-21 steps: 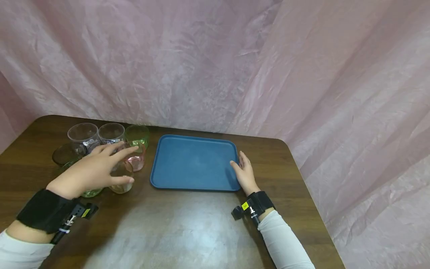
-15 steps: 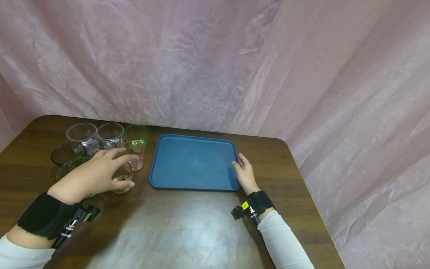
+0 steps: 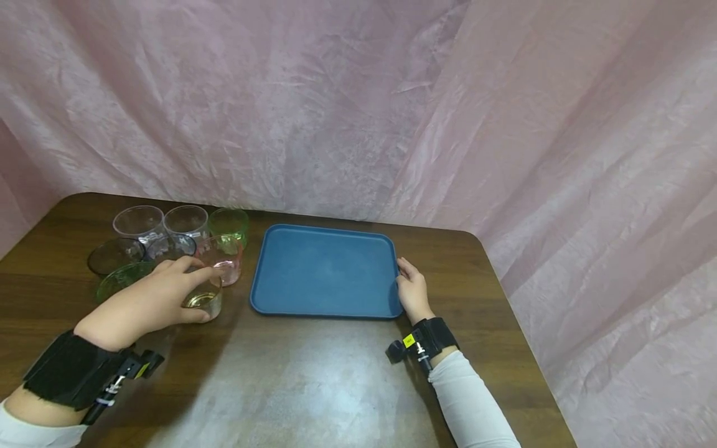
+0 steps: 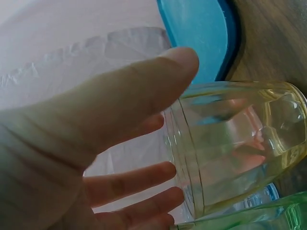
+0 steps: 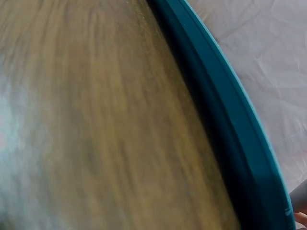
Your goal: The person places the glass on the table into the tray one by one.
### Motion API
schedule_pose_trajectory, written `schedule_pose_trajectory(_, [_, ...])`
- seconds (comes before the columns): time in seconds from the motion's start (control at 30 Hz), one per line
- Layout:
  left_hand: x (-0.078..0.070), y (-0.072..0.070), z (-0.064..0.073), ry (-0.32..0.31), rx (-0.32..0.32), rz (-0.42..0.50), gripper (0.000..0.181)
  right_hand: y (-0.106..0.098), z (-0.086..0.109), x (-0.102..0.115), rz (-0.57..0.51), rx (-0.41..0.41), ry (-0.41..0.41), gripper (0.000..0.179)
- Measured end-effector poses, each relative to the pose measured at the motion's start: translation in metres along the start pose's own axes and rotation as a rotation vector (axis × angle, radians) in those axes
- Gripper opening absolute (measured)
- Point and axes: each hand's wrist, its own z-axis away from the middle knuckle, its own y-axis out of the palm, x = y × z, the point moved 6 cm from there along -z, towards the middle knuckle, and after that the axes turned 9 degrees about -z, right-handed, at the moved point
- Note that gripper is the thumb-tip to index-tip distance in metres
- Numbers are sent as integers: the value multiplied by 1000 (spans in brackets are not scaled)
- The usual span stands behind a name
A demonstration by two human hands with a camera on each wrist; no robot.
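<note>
My left hand [image 3: 154, 302] is at a clear yellow-tinted drinking glass [image 3: 204, 302] at the front of a group of glasses. In the left wrist view its thumb overlaps the rim of the upright yellow glass [image 4: 230, 148]. The other fingers [image 4: 148, 177] are spread, tips right at the rim. My right hand [image 3: 413, 291] is at the right edge of a blue rectangular tray [image 3: 325, 270], fingertips and thumb right at its rim. In the right wrist view only fingertips [image 5: 301, 218] show beyond the tray rim [image 5: 235, 115], so I cannot tell whether they grip it.
Around the yellow glass stand a pink glass [image 3: 226, 267], a green glass [image 3: 229, 227], a dark glass [image 3: 114, 255], a bluish glass [image 3: 170, 246], a darker green glass [image 3: 123, 277] and clear glasses [image 3: 140, 221]. All are on the brown wooden table [image 3: 313, 379]. A pink curtain [image 3: 358, 112] hangs behind.
My left hand has come down onto the yellow glass, its thumb and fingers drawing closer to the rim. My right thumb has drawn back from over the tray to its edge.
</note>
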Motion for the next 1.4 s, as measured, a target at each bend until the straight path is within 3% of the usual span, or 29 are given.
schedule_pose_trajectory(0.9, [1,1,-7,30,0,-47,74,-2,-1,-3,-60,-15,30,44])
schedule_pose_trajectory(1.13, [-5,-2,-6,98,-88,-87,65,-2,-1,-2,-46,-34,16,44])
schedule_pose_trajectory(1.3, [-8,-2,-8,107,-53,-56,69,-2,-2,-3,-49,-37,12,44])
schedule_pose_trajectory(1.4, [-10,-4,-10,129,-65,-58,73,-3,-2,-3,-45,-32,16,43])
